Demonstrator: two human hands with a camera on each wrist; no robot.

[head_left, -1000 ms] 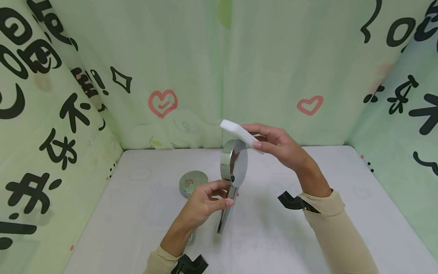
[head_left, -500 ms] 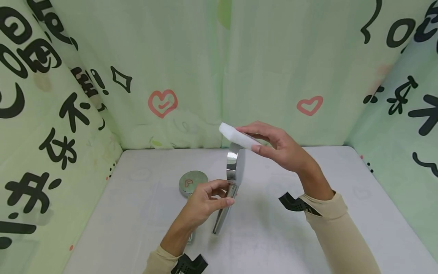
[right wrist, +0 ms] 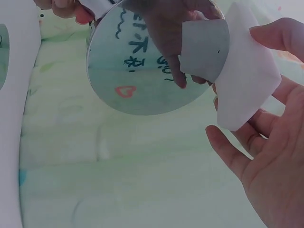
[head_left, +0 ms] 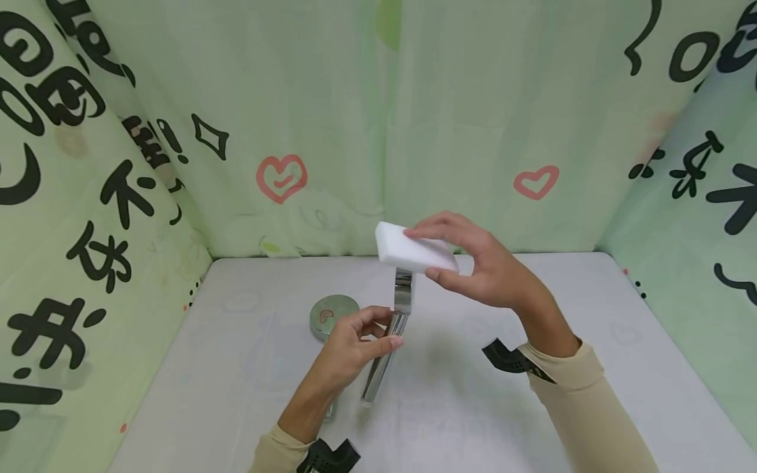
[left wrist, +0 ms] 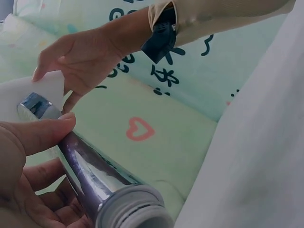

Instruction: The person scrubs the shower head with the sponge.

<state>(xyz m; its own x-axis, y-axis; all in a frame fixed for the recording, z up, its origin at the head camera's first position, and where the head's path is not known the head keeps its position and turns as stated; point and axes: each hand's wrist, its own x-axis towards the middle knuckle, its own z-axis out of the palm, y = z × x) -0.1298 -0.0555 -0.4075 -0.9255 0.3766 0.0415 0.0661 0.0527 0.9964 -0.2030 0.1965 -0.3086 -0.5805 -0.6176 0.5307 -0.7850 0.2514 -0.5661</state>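
Observation:
My left hand (head_left: pixel 357 348) grips a chrome shower head (head_left: pixel 403 292) by its handle, which slants with the round head up and, in the left wrist view, a threaded end (left wrist: pixel 137 209) toward the camera. The head is nearly edge-on in the head view. In the right wrist view its round mirror-like face (right wrist: pixel 142 90) reflects the drapes and a hand. My right hand (head_left: pixel 481 269) pinches a white block-shaped sponge (head_left: pixel 411 248) between thumb and fingers, right at the head's upper rim. The sponge (right wrist: pixel 251 80) overlaps the rim.
A second shiny round-headed object (head_left: pixel 332 312) with a handle lies on the white table (head_left: pixel 248 368), partly hidden behind my left hand. Green printed drapes (head_left: pixel 461 98) stand around the back and sides.
The sponge and my right hand have come down a little, and the sponge has tilted to show its broad side. The shower head has turned edge-on to the head camera.

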